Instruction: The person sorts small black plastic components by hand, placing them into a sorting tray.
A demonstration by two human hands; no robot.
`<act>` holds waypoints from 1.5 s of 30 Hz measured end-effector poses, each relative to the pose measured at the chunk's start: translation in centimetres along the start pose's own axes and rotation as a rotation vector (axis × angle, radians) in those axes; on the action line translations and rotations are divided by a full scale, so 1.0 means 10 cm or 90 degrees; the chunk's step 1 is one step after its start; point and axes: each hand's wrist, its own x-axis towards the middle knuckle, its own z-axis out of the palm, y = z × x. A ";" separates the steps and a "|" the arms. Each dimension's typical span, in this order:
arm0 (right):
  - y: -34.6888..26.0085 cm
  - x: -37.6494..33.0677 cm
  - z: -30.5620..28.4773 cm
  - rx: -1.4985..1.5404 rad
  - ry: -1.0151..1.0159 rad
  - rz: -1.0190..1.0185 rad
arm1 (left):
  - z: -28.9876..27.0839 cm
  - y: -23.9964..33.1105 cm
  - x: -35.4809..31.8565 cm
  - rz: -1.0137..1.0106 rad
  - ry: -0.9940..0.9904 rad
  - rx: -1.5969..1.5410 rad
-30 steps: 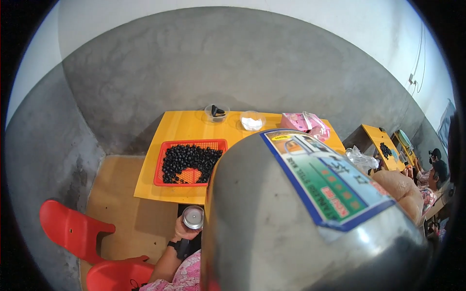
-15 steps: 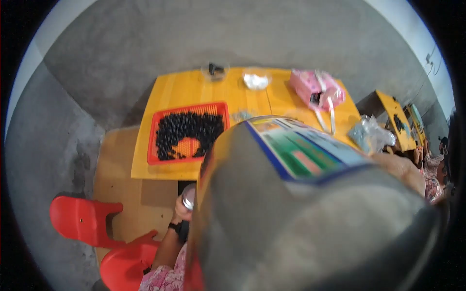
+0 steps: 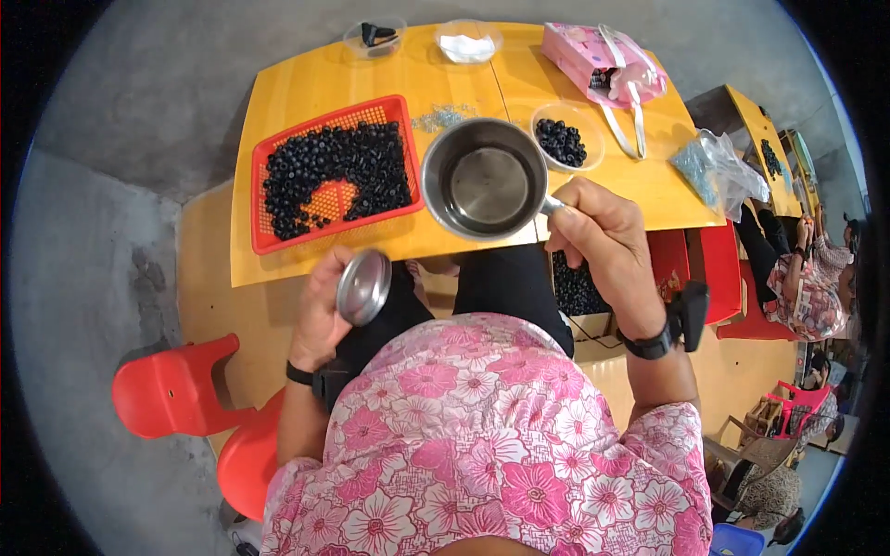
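Observation:
A steel mug (image 3: pixel 436 181) is held by its handle in my right hand (image 3: pixel 603 236), above the table's front edge. Its open top faces me, and the shiny inner bottom shows; whether there is liquid in it I cannot tell for sure. My left hand (image 3: pixel 320 310) grips a round metal lid (image 3: pixel 364 287) by its side, near my lap and apart from the mug. Just beyond the lid, a red plastic basket (image 3: pixel 260 222) with many small black ring-like parts stands on the yellow table (image 3: pixel 454 88).
Behind the mug are a clear bowl of black parts (image 3: pixel 563 144) and scattered clear bits (image 3: pixel 443 118). A pink bag (image 3: pixel 579 60), a bag of bluish pieces (image 3: pixel 700 171) and two more bowls lie farther out. Red chairs (image 3: pixel 171 394) stand at left; other people sit at right.
The mug has come down from close in front of the camera, where it hid much of the view, to over the table edge. My left hand still holds the lid.

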 end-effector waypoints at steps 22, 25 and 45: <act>0.88 0.04 0.30 0.043 0.069 0.066 | 1.20 0.29 0.89 0.306 -0.089 0.813; 0.87 0.04 0.31 0.097 0.060 0.138 | 1.21 0.27 0.95 0.285 -0.084 0.821; 1.16 0.05 -0.14 0.238 0.276 0.147 | 1.01 -0.03 0.96 0.399 -0.099 0.785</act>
